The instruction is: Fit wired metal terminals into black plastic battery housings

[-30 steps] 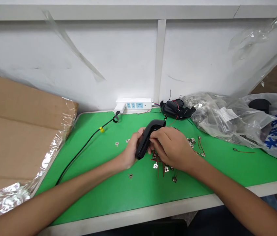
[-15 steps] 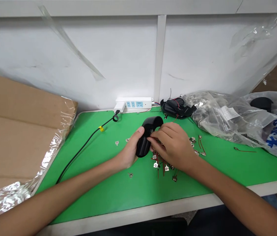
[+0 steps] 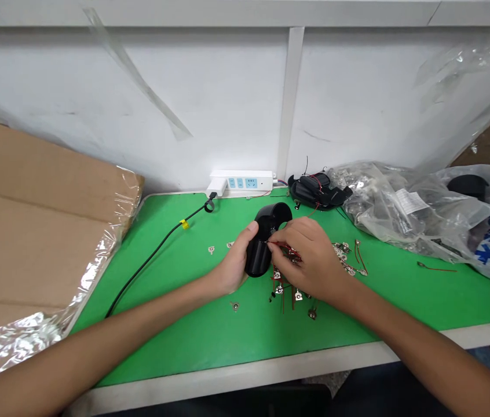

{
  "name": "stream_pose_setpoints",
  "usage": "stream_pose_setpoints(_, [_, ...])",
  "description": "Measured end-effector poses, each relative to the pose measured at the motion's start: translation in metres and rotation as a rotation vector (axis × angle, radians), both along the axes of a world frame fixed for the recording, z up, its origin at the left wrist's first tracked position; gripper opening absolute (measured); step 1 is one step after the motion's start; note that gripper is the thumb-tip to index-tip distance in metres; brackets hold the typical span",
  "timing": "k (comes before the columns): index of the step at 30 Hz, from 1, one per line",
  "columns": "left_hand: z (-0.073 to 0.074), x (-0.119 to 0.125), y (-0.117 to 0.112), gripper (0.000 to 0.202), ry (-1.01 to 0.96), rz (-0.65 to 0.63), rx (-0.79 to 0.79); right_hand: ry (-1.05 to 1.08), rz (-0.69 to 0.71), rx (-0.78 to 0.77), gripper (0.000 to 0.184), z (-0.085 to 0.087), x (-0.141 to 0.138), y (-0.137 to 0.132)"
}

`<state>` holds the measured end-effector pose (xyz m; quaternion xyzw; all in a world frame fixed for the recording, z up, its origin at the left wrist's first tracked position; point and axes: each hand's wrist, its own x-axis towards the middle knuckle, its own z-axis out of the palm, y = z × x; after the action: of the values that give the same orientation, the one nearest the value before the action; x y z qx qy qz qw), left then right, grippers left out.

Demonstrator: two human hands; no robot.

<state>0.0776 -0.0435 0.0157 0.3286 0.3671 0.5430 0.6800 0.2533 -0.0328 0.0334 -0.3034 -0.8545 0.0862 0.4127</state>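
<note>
My left hand (image 3: pixel 233 263) is wrapped round a curved black plastic housing (image 3: pixel 266 236), held just above the green mat (image 3: pixel 210 330) at mid-table. My right hand (image 3: pixel 308 255) is beside it on the right, fingertips pinched on a thin red wire (image 3: pixel 287 249) at the housing's side. Several small metal contact pieces with short wires (image 3: pixel 297 296) lie scattered on the mat under and around both hands.
A white power strip (image 3: pixel 240 182) sits at the back wall, and a black cable (image 3: pixel 153 260) runs from it to the left. More black housings with wires (image 3: pixel 318 191) lie behind. Clear plastic bags of parts (image 3: pixel 401 208) fill the right; a cardboard box (image 3: pixel 32 226) stands left.
The black housing has been turned in my left hand, from lying long and slanted to showing its curved top. My right hand's fingers now pinch a red wire at it.
</note>
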Motion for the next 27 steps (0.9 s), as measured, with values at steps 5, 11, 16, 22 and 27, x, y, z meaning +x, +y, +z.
stream_pose_setpoints(5, [0.0017, 0.0013, 0.0010, 0.042, 0.007, -0.033, 0.015, -0.006, -0.021, -0.005, 0.009, -0.0017, -0.0007, 0.0004])
stream_pose_setpoints(11, [0.0030, 0.0027, 0.0003, 0.041, 0.006, -0.039, 0.025, -0.035, -0.018, 0.020, 0.008, -0.0021, -0.0001, 0.0017])
stream_pose_setpoints(16, [0.0028, 0.0021, -0.0001, 0.041, 0.006, -0.039, 0.031, -0.036, -0.026, 0.037, 0.008, -0.0011, -0.0003, 0.0001])
stream_pose_setpoints(22, [0.0005, 0.0018, -0.0004, 0.046, 0.036, -0.060, 0.058, -0.031, -0.030, 0.052, 0.008, -0.0019, -0.0012, -0.0010])
stream_pose_setpoints(27, [-0.0030, 0.0015, 0.0012, 0.047, 0.040, -0.038, 0.078, -0.027, -0.031, 0.094, 0.007, -0.0042, -0.0012, -0.0001])
